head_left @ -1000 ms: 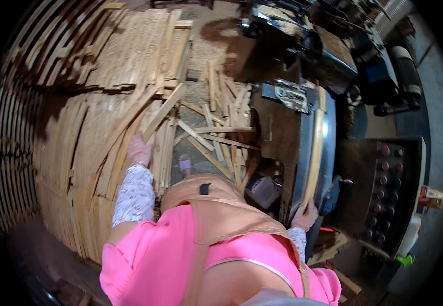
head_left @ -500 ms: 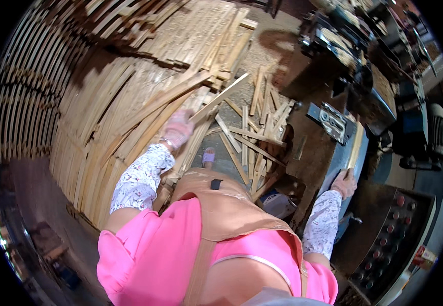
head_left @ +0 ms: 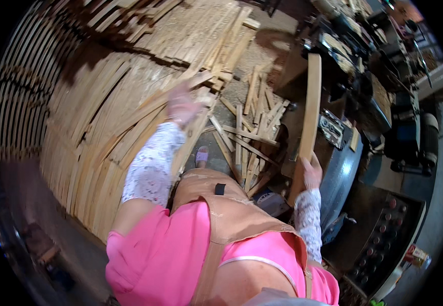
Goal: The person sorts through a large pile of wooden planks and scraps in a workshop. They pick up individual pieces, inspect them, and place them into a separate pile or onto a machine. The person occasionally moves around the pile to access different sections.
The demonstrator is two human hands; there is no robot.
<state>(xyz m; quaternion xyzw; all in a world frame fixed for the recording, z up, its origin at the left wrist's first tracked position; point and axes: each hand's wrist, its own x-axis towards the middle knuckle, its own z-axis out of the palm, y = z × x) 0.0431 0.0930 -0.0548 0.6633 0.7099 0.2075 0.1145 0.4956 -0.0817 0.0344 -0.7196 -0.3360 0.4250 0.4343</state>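
Note:
My right hand (head_left: 311,172), in a light pink glove, is closed around the lower part of a long wooden strip (head_left: 311,102). The strip stands out away from me, along the near side of the machine's metal bed (head_left: 345,171). My left hand (head_left: 182,108), gloved as well and smeared by motion, is over the edge of the stacked wooden strips (head_left: 106,102). Its fingers look apart, and no strip shows in them. A loose strip (head_left: 152,104) lies across the stack beside that hand.
Offcuts (head_left: 256,135) lie heaped on the floor between stack and machine. A short wood piece (head_left: 354,139) rests on the bed beside a metal fixture (head_left: 332,127). At the right is a control panel (head_left: 379,239) with several round buttons. Slatted wood (head_left: 22,102) is piled far left.
The short strip in my left hand has gone from it, and that hand has moved slightly away from me. My right hand has come left off the bed, now holding a long strip.

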